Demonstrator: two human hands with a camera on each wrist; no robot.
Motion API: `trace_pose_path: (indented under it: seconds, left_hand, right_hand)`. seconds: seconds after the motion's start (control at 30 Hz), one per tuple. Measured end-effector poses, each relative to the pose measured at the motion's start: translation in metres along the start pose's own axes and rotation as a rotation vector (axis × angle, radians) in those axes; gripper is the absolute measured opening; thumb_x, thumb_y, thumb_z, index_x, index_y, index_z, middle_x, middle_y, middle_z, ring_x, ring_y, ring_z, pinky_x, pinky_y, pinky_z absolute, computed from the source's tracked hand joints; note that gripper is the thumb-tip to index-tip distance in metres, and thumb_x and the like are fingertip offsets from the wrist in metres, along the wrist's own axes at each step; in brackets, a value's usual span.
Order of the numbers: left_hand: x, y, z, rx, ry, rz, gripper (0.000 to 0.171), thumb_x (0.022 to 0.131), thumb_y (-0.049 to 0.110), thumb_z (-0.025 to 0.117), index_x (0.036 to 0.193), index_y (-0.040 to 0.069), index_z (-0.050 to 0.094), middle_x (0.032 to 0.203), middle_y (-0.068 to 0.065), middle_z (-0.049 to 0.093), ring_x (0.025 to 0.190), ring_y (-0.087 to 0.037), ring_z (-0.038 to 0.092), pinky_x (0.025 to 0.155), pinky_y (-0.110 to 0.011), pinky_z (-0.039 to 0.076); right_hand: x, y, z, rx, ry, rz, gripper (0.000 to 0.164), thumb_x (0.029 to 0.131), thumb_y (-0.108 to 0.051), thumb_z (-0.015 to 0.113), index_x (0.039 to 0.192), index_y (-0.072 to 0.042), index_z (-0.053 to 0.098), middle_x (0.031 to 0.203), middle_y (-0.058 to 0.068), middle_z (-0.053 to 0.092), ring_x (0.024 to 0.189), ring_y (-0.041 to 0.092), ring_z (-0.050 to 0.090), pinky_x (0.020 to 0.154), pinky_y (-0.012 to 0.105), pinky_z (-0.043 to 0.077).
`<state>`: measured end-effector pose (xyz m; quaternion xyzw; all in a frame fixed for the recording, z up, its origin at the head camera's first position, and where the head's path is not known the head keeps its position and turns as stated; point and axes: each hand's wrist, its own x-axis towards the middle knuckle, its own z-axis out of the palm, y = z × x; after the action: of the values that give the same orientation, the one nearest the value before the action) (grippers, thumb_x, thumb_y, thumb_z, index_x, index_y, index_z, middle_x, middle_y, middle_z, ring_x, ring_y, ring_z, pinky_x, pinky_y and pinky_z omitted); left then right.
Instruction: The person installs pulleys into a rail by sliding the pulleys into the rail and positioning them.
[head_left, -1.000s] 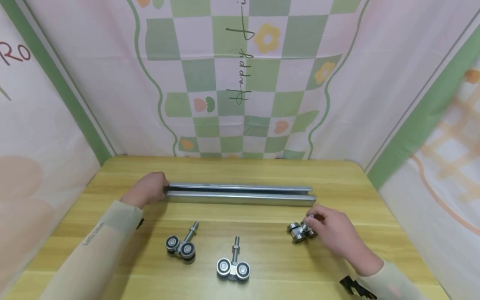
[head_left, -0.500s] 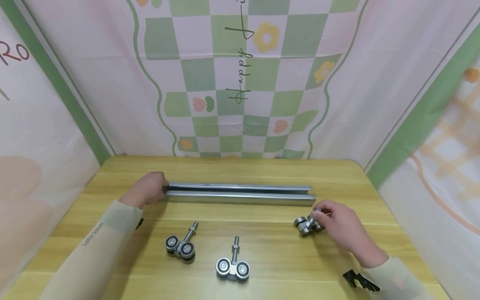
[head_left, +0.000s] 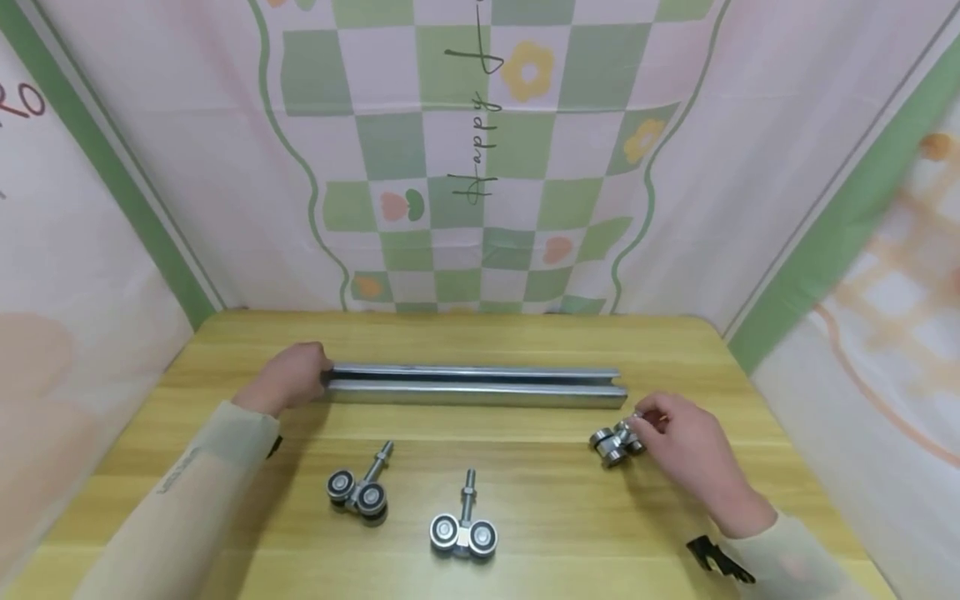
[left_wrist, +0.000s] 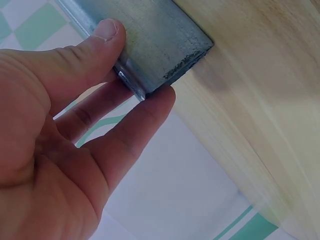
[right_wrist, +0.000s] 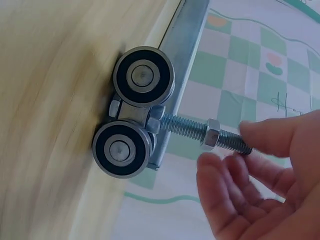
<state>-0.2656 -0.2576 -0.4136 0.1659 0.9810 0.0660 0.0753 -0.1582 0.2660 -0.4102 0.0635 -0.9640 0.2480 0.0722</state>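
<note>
A long metal channel rail (head_left: 480,395) lies across the table, its slot facing up. My left hand (head_left: 291,377) grips the rail's left end; in the left wrist view the thumb (left_wrist: 102,42) presses its side and a fingertip touches the end edge. Near the rail's right end, my right hand (head_left: 693,450) pinches a roller trolley (head_left: 615,442) by its bolt. In the right wrist view, the threaded bolt (right_wrist: 185,127) with a nut runs from the wheels (right_wrist: 144,76) to my fingertips. The trolley is apart from the rail's end in the head view.
Two more roller trolleys lie on the table in front of the rail, one at left (head_left: 358,493) and one near the middle (head_left: 463,535), bolts pointing away. A patterned curtain (head_left: 480,158) hangs behind the wooden table (head_left: 555,517).
My right hand has carried its trolley right and slightly away from me, past the rail's right end. The left hand keeps its grip on the rail. The head view has shifted a little.
</note>
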Motion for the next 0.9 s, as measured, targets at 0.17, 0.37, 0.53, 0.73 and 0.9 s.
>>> trace_pose_path:
  seconds: [0.17, 0.37, 0.53, 0.73, 0.9]
  left_hand:
    - [0.000, 0.002, -0.004, 0.001, -0.006, 0.028, 0.014, 0.071, -0.005, 0.070, 0.072, 0.007, 0.063, 0.081, -0.008, 0.062, 0.073, -0.025, 0.055, 0.070, -0.042, 0.052]
    - [0.000, 0.002, -0.003, 0.001, -0.026, 0.002, 0.017, 0.073, -0.005, 0.070, 0.072, 0.009, 0.061, 0.081, -0.007, 0.061, 0.073, -0.023, 0.054, 0.070, -0.042, 0.052]
    - [0.000, 0.002, -0.003, 0.014, -0.029, 0.001, 0.015, 0.073, -0.005, 0.070, 0.074, 0.009, 0.063, 0.084, -0.008, 0.062, 0.074, -0.023, 0.055, 0.070, -0.042, 0.051]
    - [-0.001, 0.002, -0.002, 0.021, -0.023, 0.004, 0.014, 0.073, -0.005, 0.070, 0.075, 0.008, 0.065, 0.087, -0.010, 0.063, 0.076, -0.024, 0.056, 0.072, -0.043, 0.052]
    - [0.000, 0.002, -0.001, 0.021, -0.022, -0.010, 0.013, 0.074, -0.004, 0.071, 0.083, 0.006, 0.070, 0.096, -0.014, 0.064, 0.083, -0.027, 0.059, 0.078, -0.047, 0.052]
  right_hand:
    - [-0.002, -0.003, -0.002, -0.010, 0.014, 0.005, 0.019, 0.095, -0.020, 0.068, 0.105, -0.004, 0.069, 0.088, 0.001, 0.069, 0.079, 0.020, 0.064, 0.070, 0.046, 0.055]
    - [0.001, -0.003, -0.005, -0.013, -0.007, 0.012, 0.018, 0.095, -0.019, 0.067, 0.103, -0.003, 0.069, 0.090, 0.004, 0.070, 0.081, 0.024, 0.065, 0.072, 0.048, 0.055]
    - [0.004, 0.001, -0.007, -0.020, -0.017, 0.020, 0.019, 0.095, -0.019, 0.066, 0.103, -0.002, 0.069, 0.090, 0.005, 0.070, 0.079, 0.023, 0.065, 0.071, 0.047, 0.054]
    - [0.009, 0.012, -0.009, -0.034, -0.023, 0.032, 0.022, 0.095, -0.019, 0.066, 0.105, 0.000, 0.069, 0.091, 0.007, 0.070, 0.078, 0.024, 0.064, 0.070, 0.047, 0.054]
    - [0.013, 0.021, -0.014, -0.050, -0.019, 0.040, 0.024, 0.096, -0.019, 0.065, 0.107, 0.003, 0.068, 0.091, 0.010, 0.070, 0.078, 0.026, 0.064, 0.070, 0.049, 0.053]
